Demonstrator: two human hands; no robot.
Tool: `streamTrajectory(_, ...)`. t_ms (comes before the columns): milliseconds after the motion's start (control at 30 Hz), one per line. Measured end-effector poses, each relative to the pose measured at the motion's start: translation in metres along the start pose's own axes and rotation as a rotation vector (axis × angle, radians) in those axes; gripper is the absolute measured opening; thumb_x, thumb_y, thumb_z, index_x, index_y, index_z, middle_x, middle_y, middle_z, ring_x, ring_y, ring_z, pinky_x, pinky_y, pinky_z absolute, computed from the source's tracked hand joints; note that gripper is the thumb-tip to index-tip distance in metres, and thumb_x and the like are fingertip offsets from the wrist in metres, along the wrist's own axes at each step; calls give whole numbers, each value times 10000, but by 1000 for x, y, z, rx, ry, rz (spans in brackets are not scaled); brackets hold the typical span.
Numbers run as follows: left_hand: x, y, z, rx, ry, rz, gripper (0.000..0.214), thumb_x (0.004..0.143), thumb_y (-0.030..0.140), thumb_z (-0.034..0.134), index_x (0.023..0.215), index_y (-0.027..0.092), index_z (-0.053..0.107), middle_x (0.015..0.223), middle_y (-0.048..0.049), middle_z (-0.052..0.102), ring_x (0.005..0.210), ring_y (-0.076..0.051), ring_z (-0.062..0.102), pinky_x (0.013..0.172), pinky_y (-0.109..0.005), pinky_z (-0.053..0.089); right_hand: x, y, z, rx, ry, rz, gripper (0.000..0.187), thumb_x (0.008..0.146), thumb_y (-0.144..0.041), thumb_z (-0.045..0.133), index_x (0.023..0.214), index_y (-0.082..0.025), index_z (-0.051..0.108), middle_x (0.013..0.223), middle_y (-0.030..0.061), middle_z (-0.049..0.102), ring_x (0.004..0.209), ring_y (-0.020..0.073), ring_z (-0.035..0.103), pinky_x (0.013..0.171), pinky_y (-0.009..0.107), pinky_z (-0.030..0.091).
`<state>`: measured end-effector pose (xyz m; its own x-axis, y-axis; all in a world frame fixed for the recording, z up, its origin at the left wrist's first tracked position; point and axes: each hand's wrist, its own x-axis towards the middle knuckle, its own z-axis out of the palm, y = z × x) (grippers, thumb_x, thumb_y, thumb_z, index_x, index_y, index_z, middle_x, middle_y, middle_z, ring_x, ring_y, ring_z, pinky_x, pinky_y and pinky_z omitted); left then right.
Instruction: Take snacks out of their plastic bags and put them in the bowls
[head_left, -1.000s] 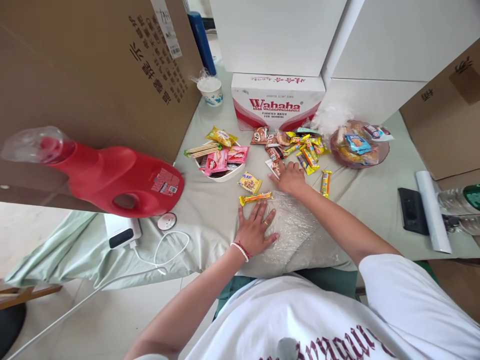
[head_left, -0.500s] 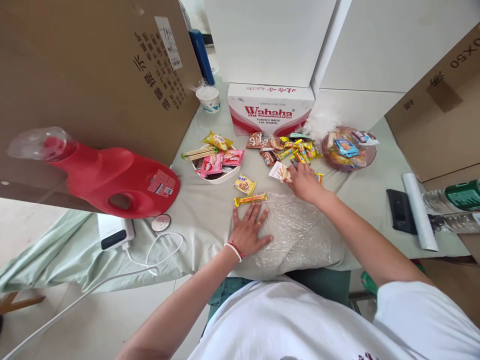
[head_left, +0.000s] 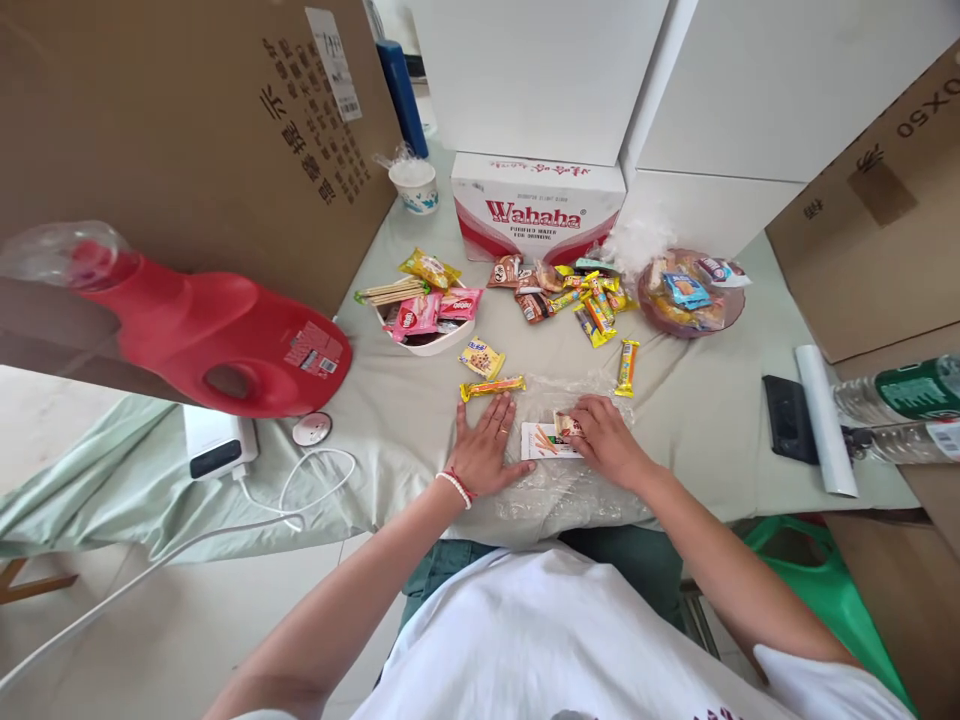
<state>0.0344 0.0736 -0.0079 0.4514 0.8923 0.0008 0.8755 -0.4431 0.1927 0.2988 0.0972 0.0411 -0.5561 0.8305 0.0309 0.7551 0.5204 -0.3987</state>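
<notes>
My left hand (head_left: pixel 484 447) lies flat, fingers spread, at the left edge of a clear plastic bag (head_left: pixel 600 495) on the cloth. Just beyond its fingertips is a yellow-orange wrapped snack stick (head_left: pixel 493 388), with a yellow cookie packet (head_left: pixel 481 358) behind that. Over the bag, my right hand (head_left: pixel 609 440) is closed on a white packet (head_left: pixel 546 441) printed with stick biscuits and a small cream-and-brown snack packet (head_left: pixel 568 424). Its fingers partly hide both. Another yellow-orange stick (head_left: pixel 627 367) lies beyond this hand.
A white bowl (head_left: pixel 433 348) of snacks stands back left, a pink bowl (head_left: pixel 694 332) back right. Between them lies a pile of wrapped snacks (head_left: pixel 592 300) before a Wahaha box (head_left: pixel 536 212). A red detergent bottle (head_left: pixel 232 345) and power bank (head_left: pixel 217 445) are left; plastic bottles (head_left: pixel 915 390) are right.
My right hand has moved from the snack pile back toward me, bringing the white packet and small brown packet over the plastic bag. My left hand stays flat at the bag's edge.
</notes>
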Motion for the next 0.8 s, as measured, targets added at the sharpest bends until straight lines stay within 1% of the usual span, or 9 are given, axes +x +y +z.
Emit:
streamTrajectory(67, 0, 0, -1, 8, 12, 3, 1039, 904, 811, 429, 1653, 116, 242, 1710, -226, 212, 1598, -396, 209, 1237, -721, -67, 0, -10, 8, -80, 47, 15, 379, 1027, -318, 536, 1362, -161, 621, 1336, 188, 599, 1350, 338, 458, 1154, 552, 377)
streamTrajectory(167, 0, 0, 0, 25, 30, 1, 1033, 900, 800, 455, 1652, 122, 252, 1704, -230, 235, 1599, -403, 202, 1243, -714, -46, 0, -22, 22, -216, 4, -82, 474, 1019, -357, 570, 1445, -150, 567, 1371, 204, 601, 1408, 359, 430, 1233, 632, 234)
streamTrajectory(267, 0, 1, 1, 22, 36, 6, 1028, 899, 792, 466, 1651, 123, 258, 1699, -236, 245, 1595, -403, 217, 1243, -709, -55, -4, -19, 29, -300, -30, -145, 521, 1025, -364, 568, 1491, -137, 528, 1367, 205, 611, 1416, 349, 437, 1254, 644, 191)
streamTrajectory(467, 0, -2, -3, -22, 22, 25, 1026, 903, 773, 482, 1660, 128, 227, 1708, -241, 208, 1593, -402, 225, 1243, -709, -56, -10, 7, 15, -264, -73, -198, 502, 1050, -380, 517, 1509, -176, 525, 1350, 178, 629, 1431, 336, 429, 1253, 676, 169)
streamTrajectory(533, -3, -5, -5, -46, 41, 57, 911, 950, 704, 470, 1659, 177, 250, 1719, -212, 197, 1597, -380, 226, 1243, -706, -66, -13, 11, 6, -213, -83, -207, 557, 1048, -425, 512, 1546, -178, 479, 1420, 183, 588, 1455, 340, 402, 1252, 687, 160)
streamTrajectory(600, -5, -9, -7, -64, 85, 81, 705, 1010, 577, 448, 1634, 271, 330, 1722, -151, 239, 1601, -350, 230, 1244, -699, -81, -23, 13, -4, -141, -60, -203, 635, 1038, -482, 512, 1584, -173, 417, 1510, 198, 511, 1475, 348, 371, 1244, 683, 202)
streamTrajectory(667, -8, -13, -8, -80, 119, 79, 556, 1042, 453, 419, 1588, 347, 415, 1697, -97, 334, 1594, -327, 261, 1244, -701, -86, -42, 14, -11, -54, -21, -190, 653, 1028, -504, 517, 1582, -175, 412, 1520, 208, 488, 1437, 345, 411, 1204, 637, 332)
streamTrajectory(733, -9, -17, -7, -96, 122, 49, 509, 1053, 376, 387, 1556, 361, 462, 1646, -81, 438, 1569, -314, 326, 1244, -713, -60, -68, 15, -13, 13, -4, -194, 616, 1011, -514, 545, 1525, -180, 481, 1432, 205, 548, 1335, 336, 498, 1120, 578, 459)
streamTrajectory(800, -10, -20, -6, -104, 117, 7, 510, 1051, 341, 367, 1549, 326, 476, 1626, -99, 466, 1554, -311, 359, 1248, -720, -3, -93, 17, -7, 30, -13, -216, 565, 989, -526, 585, 1442, -190, 562, 1357, 192, 594, 1269, 332, 545, 1068, 559, 507)
